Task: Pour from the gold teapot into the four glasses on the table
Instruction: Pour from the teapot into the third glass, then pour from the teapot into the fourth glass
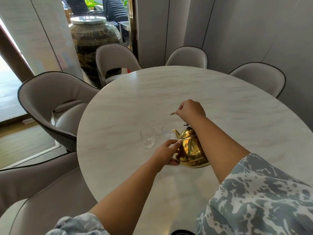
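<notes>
The gold teapot (191, 150) stands on the round white marble table (220, 102), its spout pointing left. My left hand (166, 154) cups the pot's left side below the spout, fingers touching the metal. Above the lid, my right hand (190, 110) is closed on a thin gold bar, apparently the pot's raised handle, whose end sticks out to the left of my fist. One clear glass (147, 137) stands upright left of the pot. A second clear glass (167, 133) stands just behind the spout tip. Only two glasses show; my arms may hide others.
Grey upholstered chairs (55, 106) ring the table on the left and at the back. A large dark ceramic jar (94, 41) stands on the floor behind the far-left chair. The table edge curves close on the left of the glasses.
</notes>
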The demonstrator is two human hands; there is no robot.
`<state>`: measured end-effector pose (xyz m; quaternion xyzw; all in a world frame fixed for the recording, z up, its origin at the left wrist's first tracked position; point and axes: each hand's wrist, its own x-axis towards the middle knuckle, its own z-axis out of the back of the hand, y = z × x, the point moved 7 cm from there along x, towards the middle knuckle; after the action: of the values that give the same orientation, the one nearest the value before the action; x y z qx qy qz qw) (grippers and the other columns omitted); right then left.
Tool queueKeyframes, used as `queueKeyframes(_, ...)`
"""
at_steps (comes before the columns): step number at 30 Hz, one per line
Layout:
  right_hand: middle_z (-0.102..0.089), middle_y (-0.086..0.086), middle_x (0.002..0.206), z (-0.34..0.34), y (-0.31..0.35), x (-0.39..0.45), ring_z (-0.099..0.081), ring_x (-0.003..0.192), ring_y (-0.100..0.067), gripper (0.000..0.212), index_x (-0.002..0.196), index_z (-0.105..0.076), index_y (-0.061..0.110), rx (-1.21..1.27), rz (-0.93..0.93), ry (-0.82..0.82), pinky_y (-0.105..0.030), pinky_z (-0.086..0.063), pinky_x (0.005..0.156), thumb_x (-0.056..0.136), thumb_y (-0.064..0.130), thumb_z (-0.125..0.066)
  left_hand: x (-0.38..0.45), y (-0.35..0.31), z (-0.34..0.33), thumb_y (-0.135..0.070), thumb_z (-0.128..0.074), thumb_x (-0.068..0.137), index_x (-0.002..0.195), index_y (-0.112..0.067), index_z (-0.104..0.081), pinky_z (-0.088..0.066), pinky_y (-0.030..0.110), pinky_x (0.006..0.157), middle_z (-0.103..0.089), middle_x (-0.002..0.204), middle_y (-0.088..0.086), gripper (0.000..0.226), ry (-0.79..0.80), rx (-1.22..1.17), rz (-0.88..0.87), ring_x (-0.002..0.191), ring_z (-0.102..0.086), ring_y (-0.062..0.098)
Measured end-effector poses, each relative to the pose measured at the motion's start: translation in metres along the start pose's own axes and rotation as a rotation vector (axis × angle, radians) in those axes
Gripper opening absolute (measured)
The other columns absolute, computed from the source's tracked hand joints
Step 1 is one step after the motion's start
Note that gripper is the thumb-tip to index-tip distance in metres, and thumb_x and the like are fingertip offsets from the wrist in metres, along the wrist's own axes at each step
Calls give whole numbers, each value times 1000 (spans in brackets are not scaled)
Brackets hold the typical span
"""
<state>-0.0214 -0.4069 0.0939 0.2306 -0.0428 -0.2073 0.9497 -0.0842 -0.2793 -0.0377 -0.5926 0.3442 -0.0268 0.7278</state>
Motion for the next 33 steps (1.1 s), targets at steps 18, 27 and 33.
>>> queueKeyframes(18, -74, -11, 94, 5, -13, -19, -61, 74, -22, 24, 105, -74, 8, 137, 28, -105, -22, -37, 54, 92, 26, -64, 1, 2, 3, -48, -55, 94, 141, -26, -50, -61, 38, 85, -62, 121, 9, 52, -19, 34, 1, 93, -68, 26)
queueKeyframes(27, -74, -6, 96, 1, -41, -55, -57, 66, -16, 24, 104, -72, 11, 327, -2, -235, -18, -33, 47, 93, 30, -64, 2, 16, 6, -43, -64, 91, 142, -27, -50, -56, 46, 97, -66, 124, 10, 55, -62, 51, -18, 111, -67, 26)
queueKeyframes(33, -74, -5, 105, -2, -28, -68, -64, 75, -18, 22, 104, -73, 13, 388, 74, -237, -23, -43, 61, 92, 30, -65, -12, 21, 14, -45, -64, 90, 142, -41, -44, -58, 47, 93, -71, 116, 10, 56, -110, 63, -92, 108, -69, 25)
